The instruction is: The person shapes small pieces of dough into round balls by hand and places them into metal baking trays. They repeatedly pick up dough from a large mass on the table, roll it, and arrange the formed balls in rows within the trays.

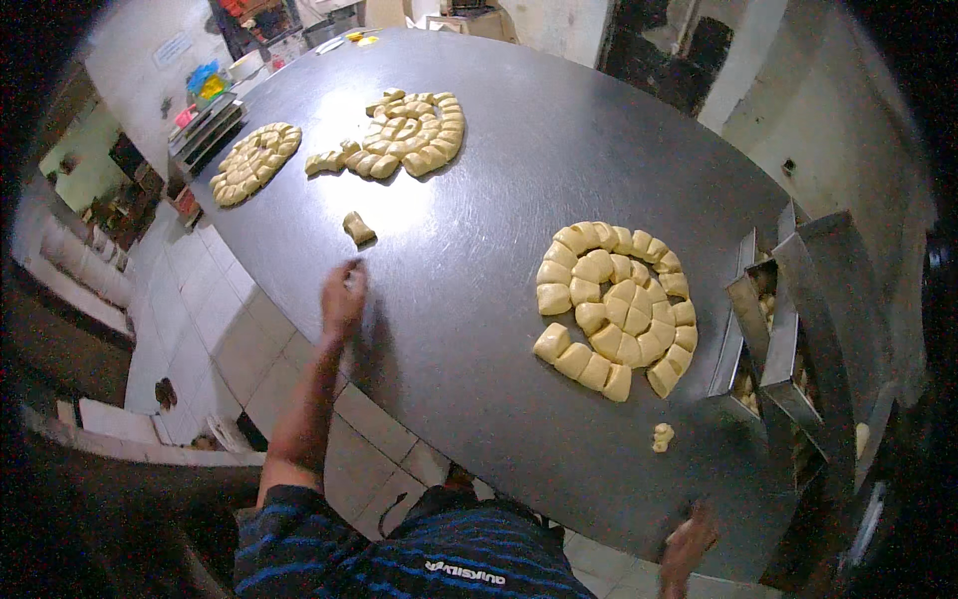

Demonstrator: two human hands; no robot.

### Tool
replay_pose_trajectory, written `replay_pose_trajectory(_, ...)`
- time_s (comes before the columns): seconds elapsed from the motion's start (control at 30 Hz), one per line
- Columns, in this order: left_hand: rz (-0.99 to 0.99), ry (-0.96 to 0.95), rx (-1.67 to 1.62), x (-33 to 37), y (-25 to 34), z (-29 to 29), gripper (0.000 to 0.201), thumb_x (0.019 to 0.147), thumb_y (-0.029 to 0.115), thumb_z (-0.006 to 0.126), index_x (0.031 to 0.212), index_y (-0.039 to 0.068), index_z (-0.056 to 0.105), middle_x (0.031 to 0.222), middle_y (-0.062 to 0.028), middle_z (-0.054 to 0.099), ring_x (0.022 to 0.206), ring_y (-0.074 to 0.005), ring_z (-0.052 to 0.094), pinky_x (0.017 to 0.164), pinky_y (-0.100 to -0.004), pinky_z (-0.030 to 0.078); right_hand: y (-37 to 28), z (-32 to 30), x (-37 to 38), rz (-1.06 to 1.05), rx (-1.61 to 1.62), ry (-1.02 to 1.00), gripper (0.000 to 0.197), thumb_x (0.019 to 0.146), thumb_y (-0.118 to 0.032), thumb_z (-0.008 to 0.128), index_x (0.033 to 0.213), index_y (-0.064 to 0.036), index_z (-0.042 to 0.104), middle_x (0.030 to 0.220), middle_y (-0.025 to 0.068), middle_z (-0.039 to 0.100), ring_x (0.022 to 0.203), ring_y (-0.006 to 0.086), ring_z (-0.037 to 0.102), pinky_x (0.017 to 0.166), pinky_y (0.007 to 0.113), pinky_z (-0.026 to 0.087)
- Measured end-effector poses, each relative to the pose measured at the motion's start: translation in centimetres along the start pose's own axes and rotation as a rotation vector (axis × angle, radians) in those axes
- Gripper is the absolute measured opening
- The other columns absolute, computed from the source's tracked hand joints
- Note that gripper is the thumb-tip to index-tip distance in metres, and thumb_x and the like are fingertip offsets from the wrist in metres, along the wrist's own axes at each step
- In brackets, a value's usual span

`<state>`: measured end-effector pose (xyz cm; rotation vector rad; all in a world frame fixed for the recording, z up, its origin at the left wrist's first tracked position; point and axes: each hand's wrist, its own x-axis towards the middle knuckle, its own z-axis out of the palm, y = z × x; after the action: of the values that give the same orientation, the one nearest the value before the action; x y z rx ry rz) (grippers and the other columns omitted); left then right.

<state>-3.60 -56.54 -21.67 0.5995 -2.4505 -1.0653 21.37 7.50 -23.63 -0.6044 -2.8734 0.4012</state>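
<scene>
grey tabletop (469, 270): one dough lump (358, 230) just beyond the left hand (344, 298), loosely open; cut dough spiral (631, 309); small scrap (663, 437) beyond the right hand (691, 537), grip indiscernible.

One row of white capital letters (465, 573) stands on the person's dark shirt (454, 547) with blue stripes, sloping slightly down toward the right. A pale paper sheet (173, 50) on the white wall (130, 60) bears faint marks too small to read.
</scene>
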Motion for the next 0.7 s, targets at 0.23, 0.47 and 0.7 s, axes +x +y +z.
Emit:
replay_pose_trajectory(0.23,0.106,-0.073,0.313,13.6,-4.9,3.3,0.075,0.071,0.03,0.058,0.131,-0.003,0.029,0.116,-0.022,0.05,0.104,-0.0351,0.05,0.091,-0.0401,0.038,-7.8,1.0,0.7,-0.021,0.104,0.15,0.031,0.08,-0.021,0.06,0.1,0.0008,0.05,0.112,0.0191,0.045,0.106,0.0358,0.042,0.089,0.047,0.033)
replay_pose_trajectory(0.47,0.384,-0.068,0.314,11.8,-3.3,5.7,0.023,0.077,0.016,0.048,0.087,-0.002,0.058,0.07,-0.0169,0.057,0.065,-0.0331,0.053,0.06,-0.0388,0.042,-2.5,-1.0,7.9,0.48,0.177,0.421,0.041,0.073,-0.027,0.067,0.1,0.0003,0.053,0.096,0.0154,0.055,0.095,0.0275,0.051,0.08,0.037,0.04)
replay_pose_trajectory(0.7,0.021,-0.508,-0.702,0.4,3.8,3.3,0.024,0.084,0.017,0.059,0.1,0.007,0.044,0.082,-0.0019,0.045,0.075,-0.0099,0.043,0.07,-0.0239,0.04,3.8,-1.4,3.6,0.356,0.078,0.43,0.022,0.07,-0.015,0.066,0.085,-0.0047,0.054,0.092,0.0153,0.053,0.09,0.0324,0.051,0.082,0.042,0.039)
